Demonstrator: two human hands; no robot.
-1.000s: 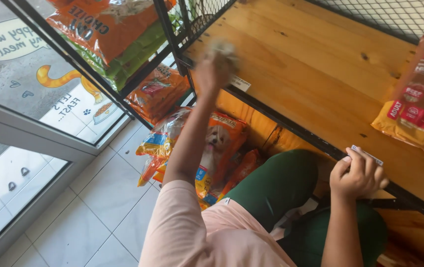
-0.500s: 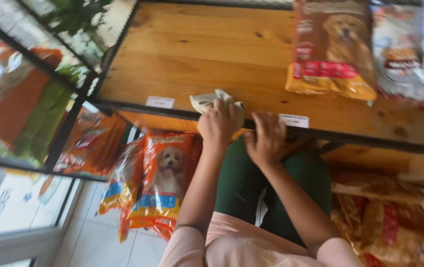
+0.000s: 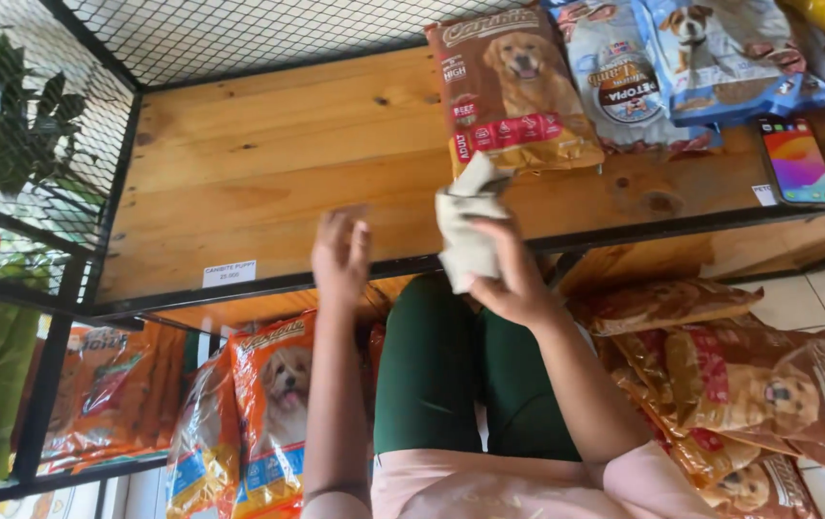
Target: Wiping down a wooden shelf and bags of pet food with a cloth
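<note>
Two hands hover over the front edge of the wooden shelf (image 3: 268,192). The right hand (image 3: 509,274) has its grip clamped on a crumpled pale cloth (image 3: 468,226), thumb and fingers pinching its lower part while the upper end sticks up over the shelf's front boards. The left hand (image 3: 340,255) is blurred, fingers apart and holding nothing, raised just left of the cloth above the shelf's black metal edge. A small white price label (image 3: 229,273) sits on that edge further left. Behind the cloth on the shelf lies a brown dog food bag (image 3: 509,86), with blue bags (image 3: 691,67) beside it and a phone (image 3: 797,159) at the shelf's right end. Below the shelf, orange bags (image 3: 273,404) stand left of the green-clad knees (image 3: 461,375), and brown bags (image 3: 739,384) lie to their right. Both forearms rise upward from the pink sleeves.
</note>
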